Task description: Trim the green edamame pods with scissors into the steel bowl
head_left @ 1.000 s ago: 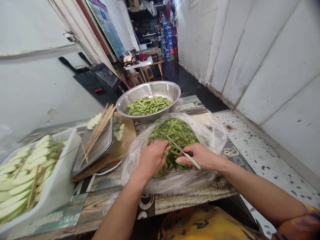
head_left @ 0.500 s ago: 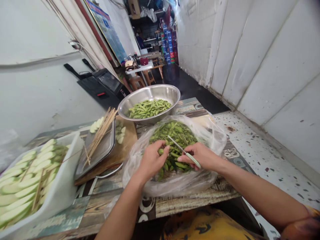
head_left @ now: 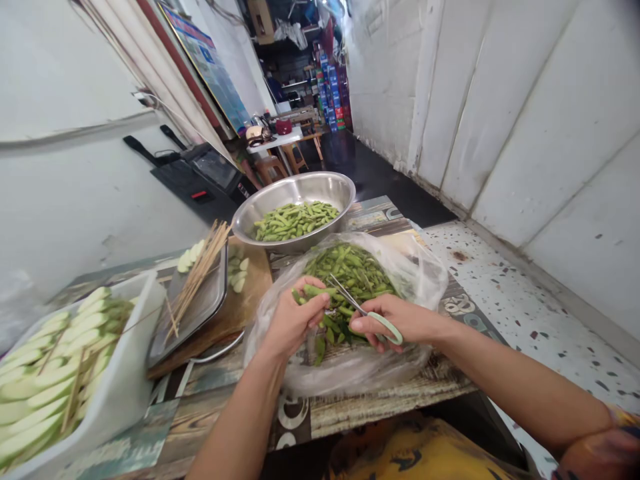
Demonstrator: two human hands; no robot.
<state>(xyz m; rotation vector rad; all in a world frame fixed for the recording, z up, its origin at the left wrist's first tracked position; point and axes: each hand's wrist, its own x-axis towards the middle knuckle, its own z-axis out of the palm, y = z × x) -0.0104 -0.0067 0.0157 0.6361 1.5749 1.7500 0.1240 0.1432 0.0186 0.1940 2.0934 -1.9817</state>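
Observation:
Between the thumb and fingers of my left hand [head_left: 295, 317] is a green edamame pod [head_left: 316, 291], held over the pile. My right hand [head_left: 387, 320] grips scissors [head_left: 384, 325] with pale green handles, and their slightly parted blades point toward the pod. Beneath both hands, a clear plastic bag [head_left: 310, 380] lies spread on the table, full of edamame pods [head_left: 350, 263] with some dark leaves among them. Just beyond the bag stands a steel bowl [head_left: 340, 193] containing more pods [head_left: 295, 220].
At left, a white tub [head_left: 135, 333] holds pale green slices on sticks. A metal tray [head_left: 213, 293] with bamboo skewers [head_left: 200, 273] rests on a wooden board [head_left: 255, 280]. A black machine [head_left: 205, 173] leans by the wall. The patterned table [head_left: 200, 413] ends at right above the speckled floor.
My left hand has raised a pod from the pile. In my right hand the scissors have turned, showing the handle loop and both blades, now parted. The view has shifted slightly.

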